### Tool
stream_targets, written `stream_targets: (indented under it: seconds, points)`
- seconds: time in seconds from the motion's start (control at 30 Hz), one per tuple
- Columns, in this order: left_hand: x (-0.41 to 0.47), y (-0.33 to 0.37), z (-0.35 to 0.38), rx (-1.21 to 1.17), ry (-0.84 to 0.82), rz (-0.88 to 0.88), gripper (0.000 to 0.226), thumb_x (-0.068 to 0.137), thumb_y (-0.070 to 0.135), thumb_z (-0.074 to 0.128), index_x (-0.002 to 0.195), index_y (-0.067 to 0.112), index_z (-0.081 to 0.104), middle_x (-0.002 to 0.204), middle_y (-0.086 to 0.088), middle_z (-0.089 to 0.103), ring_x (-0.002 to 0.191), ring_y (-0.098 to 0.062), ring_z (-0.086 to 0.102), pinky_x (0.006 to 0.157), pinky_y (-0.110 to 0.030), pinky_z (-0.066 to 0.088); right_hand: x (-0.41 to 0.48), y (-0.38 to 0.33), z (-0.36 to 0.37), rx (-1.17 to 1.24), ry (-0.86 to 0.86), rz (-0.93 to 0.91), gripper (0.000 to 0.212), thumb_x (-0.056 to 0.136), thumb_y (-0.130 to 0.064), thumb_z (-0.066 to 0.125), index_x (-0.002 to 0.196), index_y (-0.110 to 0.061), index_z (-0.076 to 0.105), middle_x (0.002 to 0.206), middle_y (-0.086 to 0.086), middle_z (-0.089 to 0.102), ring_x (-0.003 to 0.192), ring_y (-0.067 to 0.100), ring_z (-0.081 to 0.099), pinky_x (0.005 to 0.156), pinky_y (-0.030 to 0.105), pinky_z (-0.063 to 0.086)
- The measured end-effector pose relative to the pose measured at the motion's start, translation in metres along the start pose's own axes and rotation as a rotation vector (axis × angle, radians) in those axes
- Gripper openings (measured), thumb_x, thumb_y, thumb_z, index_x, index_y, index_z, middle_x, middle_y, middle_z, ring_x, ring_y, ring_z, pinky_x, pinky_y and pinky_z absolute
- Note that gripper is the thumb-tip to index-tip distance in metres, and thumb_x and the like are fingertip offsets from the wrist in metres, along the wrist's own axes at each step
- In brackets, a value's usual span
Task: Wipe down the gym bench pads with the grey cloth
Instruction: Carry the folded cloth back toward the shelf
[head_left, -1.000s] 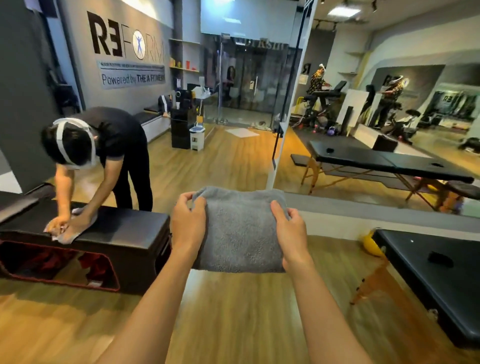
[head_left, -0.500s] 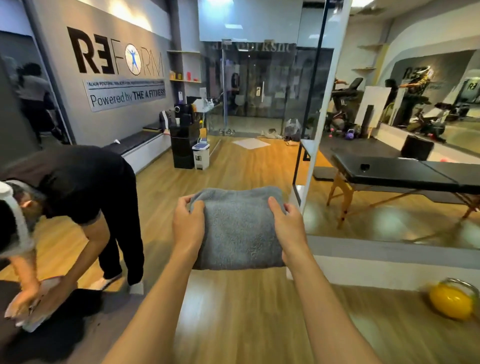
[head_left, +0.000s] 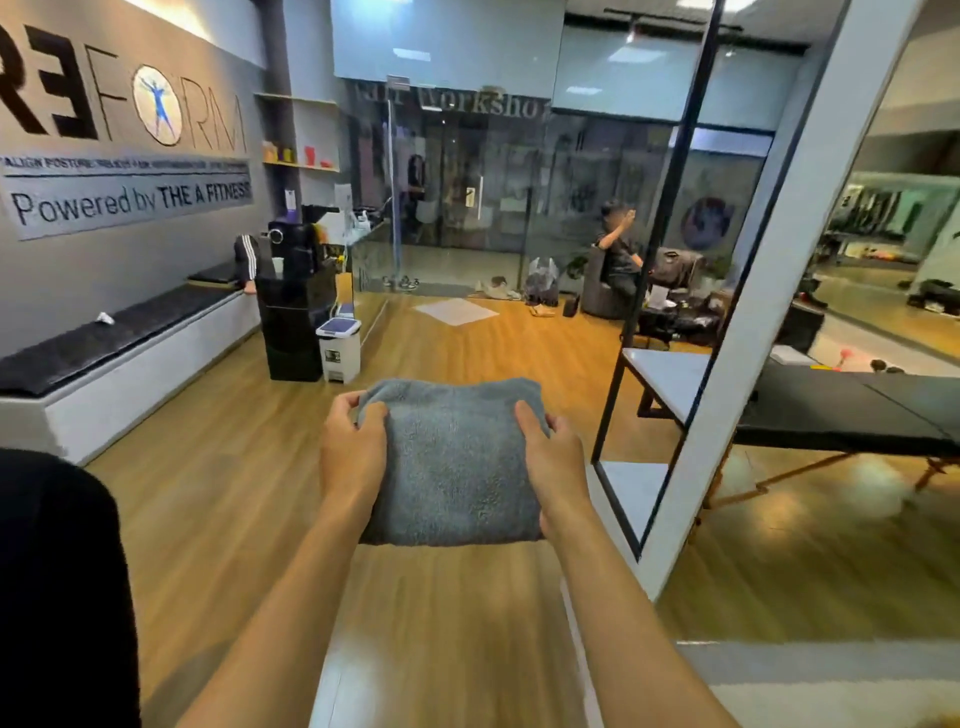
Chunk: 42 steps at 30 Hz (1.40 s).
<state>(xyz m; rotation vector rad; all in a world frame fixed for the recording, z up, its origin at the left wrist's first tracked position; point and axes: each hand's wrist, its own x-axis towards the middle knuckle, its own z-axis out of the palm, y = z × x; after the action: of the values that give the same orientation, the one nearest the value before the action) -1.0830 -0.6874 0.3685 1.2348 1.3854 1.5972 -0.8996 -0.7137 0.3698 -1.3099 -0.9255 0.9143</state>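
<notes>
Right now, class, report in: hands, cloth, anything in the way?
Left hand and right hand both gripping folded grey cloth, held in mid-air over wooden floor. Not on any pad. Path ahead open; mirror frame close on right.

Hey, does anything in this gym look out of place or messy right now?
Mostly tidy. A small white crumpled item lies loose on the black wall bench pad, and shoes and bags clutter the floor by the glass door.

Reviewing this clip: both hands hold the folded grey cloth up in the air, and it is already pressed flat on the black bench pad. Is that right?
Not quite. The head view shows the left hand and right hand each with a grip on a side of the folded grey cloth, but it is held in the air above the wooden floor, touching no pad. The long black bench pad lies off by the wall.
</notes>
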Motion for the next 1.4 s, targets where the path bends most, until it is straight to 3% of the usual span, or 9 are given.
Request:
stream_targets:
  seconds: [0.2, 0.37, 0.5, 0.67, 0.77, 0.87, 1.03, 1.13, 1.4]
  points:
    - [0.203, -0.049, 0.102, -0.006, -0.029, 0.007, 0.017, 0.089, 0.026, 0.048, 0.105, 0.026, 0.055, 0.095, 0.009, 0.062, 0.088, -0.007, 0.058, 0.067, -0.028, 0.043, 0.223, 0.021, 0.059, -0.019, 0.059, -0.039, 0.044, 0.085, -0.054, 0.057, 0.115, -0.022, 0.056, 0.108, -0.001, 0.066, 0.096, 0.019, 0.065, 0.085, 0.045, 0.055]
    - [0.367, -0.082, 0.184, -0.001, -0.042, 0.024, 0.017, 0.090, 0.025, 0.048, 0.106, 0.026, 0.055, 0.093, 0.011, 0.062, 0.087, -0.004, 0.058, 0.062, -0.022, 0.038, 0.405, 0.026, 0.107, 0.004, 0.072, -0.051, 0.032, 0.087, -0.051, 0.058, 0.106, -0.025, 0.055, 0.105, -0.003, 0.066, 0.094, 0.016, 0.065, 0.082, 0.042, 0.056]
    - [0.496, -0.103, 0.249, 0.046, -0.178, 0.039, 0.021, 0.092, 0.034, 0.048, 0.113, 0.031, 0.052, 0.099, 0.016, 0.058, 0.091, 0.000, 0.055, 0.068, -0.023, 0.040, 0.532, 0.029, 0.135, 0.015, 0.127, -0.043, 0.027, 0.087, -0.054, 0.057, 0.099, -0.031, 0.054, 0.104, -0.004, 0.065, 0.092, 0.015, 0.065, 0.079, 0.040, 0.056]
    - [0.640, -0.149, 0.357, 0.060, -0.290, 0.114, 0.014, 0.095, 0.031, 0.048, 0.109, 0.033, 0.050, 0.093, 0.025, 0.054, 0.081, 0.017, 0.051, 0.063, -0.009, 0.034, 0.693, 0.052, 0.151, 0.012, 0.275, -0.035, 0.036, 0.088, -0.057, 0.053, 0.105, -0.026, 0.055, 0.105, -0.002, 0.066, 0.094, 0.016, 0.064, 0.083, 0.042, 0.054]
    - [0.719, -0.174, 0.437, 0.018, -0.423, 0.124, 0.013, 0.094, 0.030, 0.049, 0.106, 0.034, 0.050, 0.095, 0.024, 0.055, 0.082, 0.014, 0.053, 0.063, -0.009, 0.037, 0.779, 0.063, 0.147, -0.017, 0.400, -0.028, 0.038, 0.086, -0.059, 0.052, 0.106, -0.027, 0.054, 0.106, -0.002, 0.065, 0.094, 0.016, 0.063, 0.081, 0.042, 0.053]
    - [0.783, -0.187, 0.531, -0.032, -0.581, 0.098, 0.016, 0.093, 0.034, 0.049, 0.109, 0.033, 0.051, 0.100, 0.020, 0.057, 0.091, 0.004, 0.055, 0.069, -0.019, 0.041, 0.857, 0.062, 0.126, -0.040, 0.558, -0.007, 0.043, 0.083, -0.061, 0.051, 0.106, -0.025, 0.054, 0.104, -0.002, 0.065, 0.094, 0.018, 0.063, 0.085, 0.047, 0.053]
    - [0.834, -0.203, 0.698, -0.081, -0.806, 0.104, 0.018, 0.093, 0.032, 0.050, 0.111, 0.029, 0.052, 0.100, 0.016, 0.056, 0.091, -0.002, 0.054, 0.069, -0.017, 0.037, 0.965, 0.060, 0.050, -0.102, 0.836, -0.008, 0.040, 0.084, -0.059, 0.051, 0.100, -0.023, 0.055, 0.096, -0.004, 0.063, 0.088, 0.016, 0.061, 0.067, 0.035, 0.046]
    - [0.844, -0.213, 0.790, -0.108, -0.918, 0.119, 0.020, 0.093, 0.032, 0.049, 0.112, 0.028, 0.052, 0.106, 0.009, 0.057, 0.099, -0.011, 0.054, 0.075, -0.024, 0.039, 1.019, 0.073, -0.001, -0.100, 0.944, -0.020, 0.033, 0.085, -0.059, 0.050, 0.094, -0.027, 0.053, 0.096, -0.004, 0.064, 0.087, 0.014, 0.062, 0.069, 0.037, 0.049]
    - [0.839, -0.213, 1.037, -0.149, -1.242, 0.176, 0.031, 0.094, 0.037, 0.047, 0.123, 0.026, 0.052, 0.112, 0.009, 0.057, 0.099, -0.005, 0.055, 0.077, -0.024, 0.043, 1.136, 0.085, -0.141, -0.020, 1.296, -0.046, 0.024, 0.089, -0.056, 0.051, 0.089, -0.031, 0.051, 0.089, -0.011, 0.063, 0.077, 0.004, 0.061, 0.057, 0.026, 0.040]
